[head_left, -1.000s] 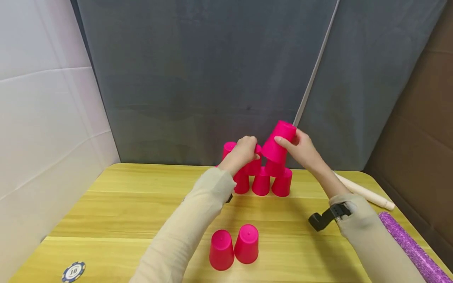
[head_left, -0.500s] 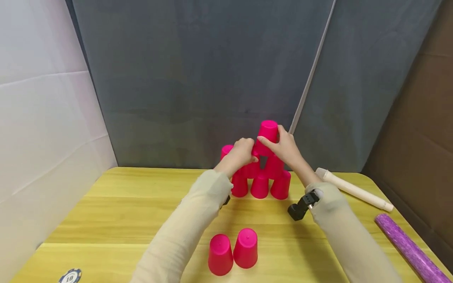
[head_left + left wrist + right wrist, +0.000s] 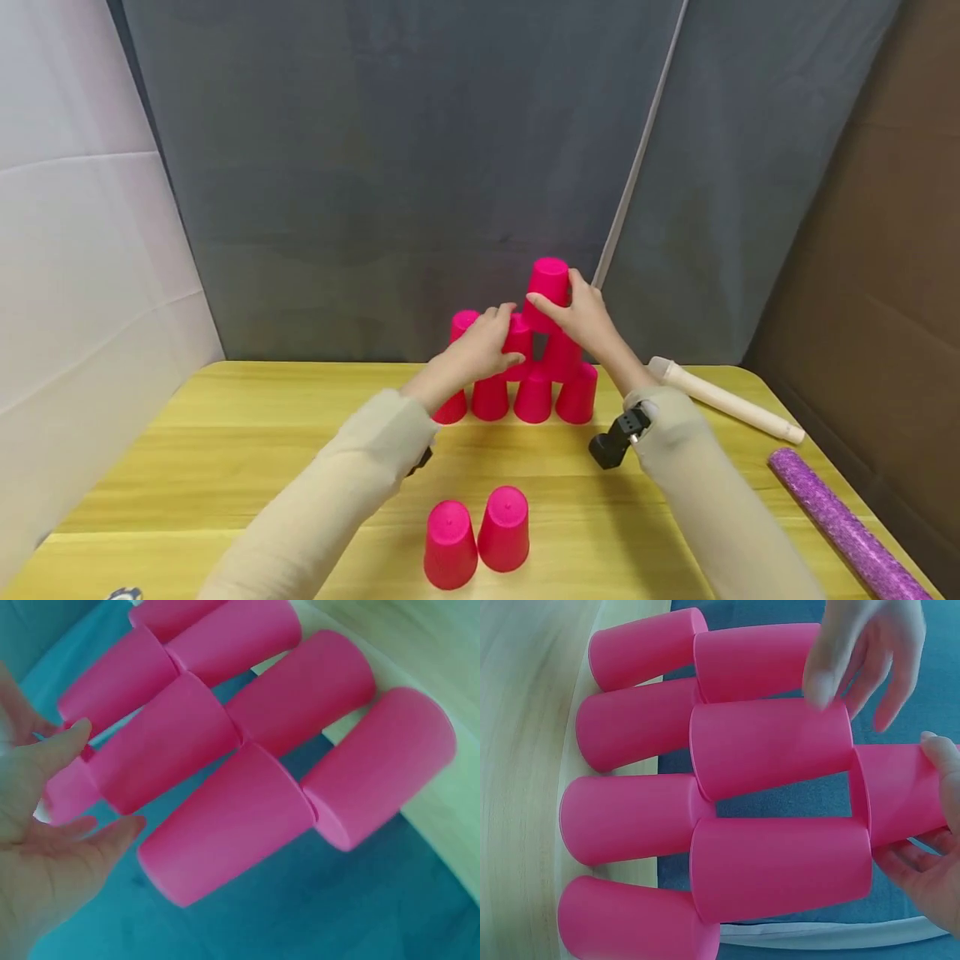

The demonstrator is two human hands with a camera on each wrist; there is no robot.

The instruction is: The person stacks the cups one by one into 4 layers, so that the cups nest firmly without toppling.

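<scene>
My right hand (image 3: 581, 317) pinches the top pink cup (image 3: 547, 287) at frame centre; my left hand (image 3: 483, 346), fingers relaxed, touches the middle-row cup (image 3: 517, 342), partly hiding the pyramid.

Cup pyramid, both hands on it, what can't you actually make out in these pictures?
- Head view: the left hand covers part of the second row of the cup pyramid, so its contact there is unclear.
- Head view: the chip is cut off by the bottom edge; its marking is unreadable.
- Right wrist view: the right hand is cut by the frame edge; the grip on the top cup is partly hidden.
- Left wrist view: the fingertips are overexposed.
</scene>
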